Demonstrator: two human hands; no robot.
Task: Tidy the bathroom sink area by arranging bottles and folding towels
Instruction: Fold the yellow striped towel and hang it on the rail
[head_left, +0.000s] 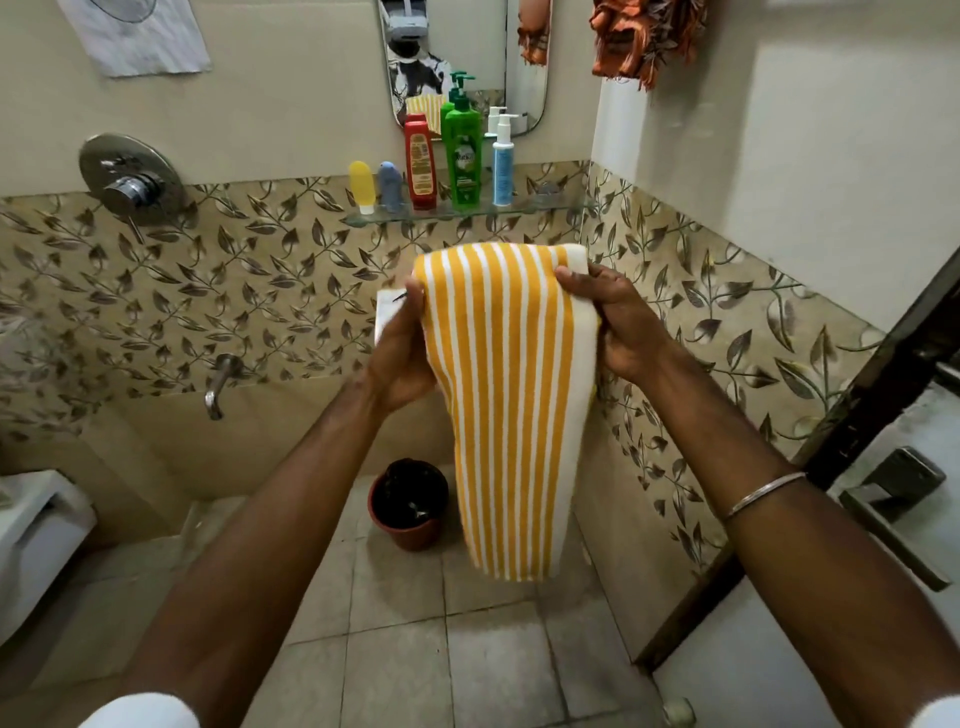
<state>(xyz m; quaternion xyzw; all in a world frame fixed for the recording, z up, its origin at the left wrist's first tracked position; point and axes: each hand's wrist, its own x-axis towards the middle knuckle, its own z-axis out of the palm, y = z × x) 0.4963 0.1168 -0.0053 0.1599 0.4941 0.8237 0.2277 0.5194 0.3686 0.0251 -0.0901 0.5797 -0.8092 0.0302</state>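
Both hands hold a yellow-and-white striped towel (511, 405) up in front of the leaf-patterned wall: the left hand (402, 358) has its grip closed on the towel's left edge, the right hand (621, 325) pinches its right edge. The towel hangs doubled over, below the glass shelf (545, 209) where five bottles stand in a row.

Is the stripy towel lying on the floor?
No, both hands, left hand and right hand, hold the towel up in the air above the floor.
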